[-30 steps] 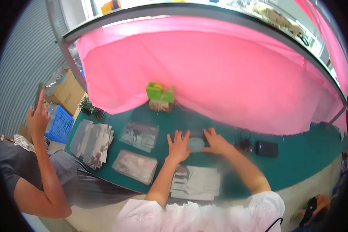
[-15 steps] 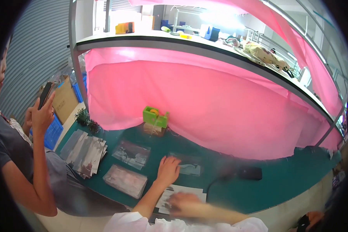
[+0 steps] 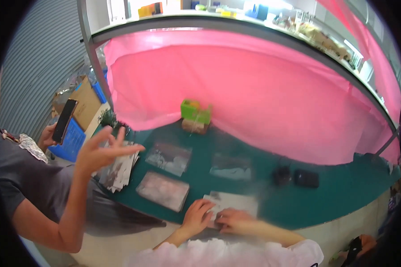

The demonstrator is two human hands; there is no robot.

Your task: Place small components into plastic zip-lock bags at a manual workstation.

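Head view: my left hand (image 3: pixel 198 216) and right hand (image 3: pixel 235 221), fingers curled, lie over the near part of the white printed sheets (image 3: pixel 243 202), near centre on the green table (image 3: pixel 307 205); I cannot tell whether either pinches. Uneven finger pressure could crease or skew them.

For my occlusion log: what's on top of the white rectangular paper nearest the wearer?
The bare left grip and right grip overlap the near side of the white rectangular paper. Its far part shows; what's beneath them is hidden.
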